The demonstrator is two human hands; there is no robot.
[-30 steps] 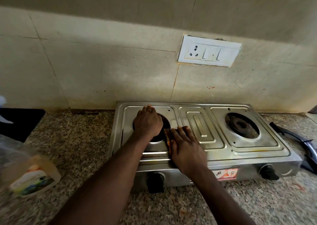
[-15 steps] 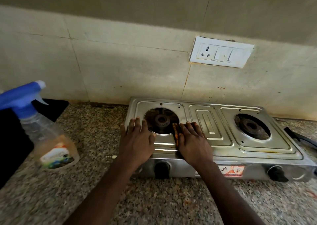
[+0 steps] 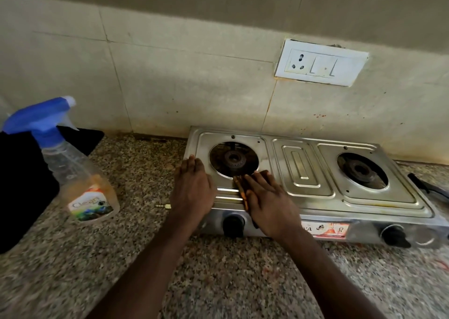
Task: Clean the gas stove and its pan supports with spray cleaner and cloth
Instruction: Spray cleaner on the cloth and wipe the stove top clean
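Our left hand [image 3: 192, 192] was sitting right over the left burner [image 3: 234, 159] a second ago, and now it's slid off and lies flat on the left edge of the stove [image 3: 301, 168], so the burner is uncovered. Our right hand [image 3: 269, 202] has dragged the cloth [image 3: 241, 190] from the burner's right side round to its front rim. Our head has also turned left, so the spray bottle [image 3: 73, 170], barely in shot before, now shows in full.
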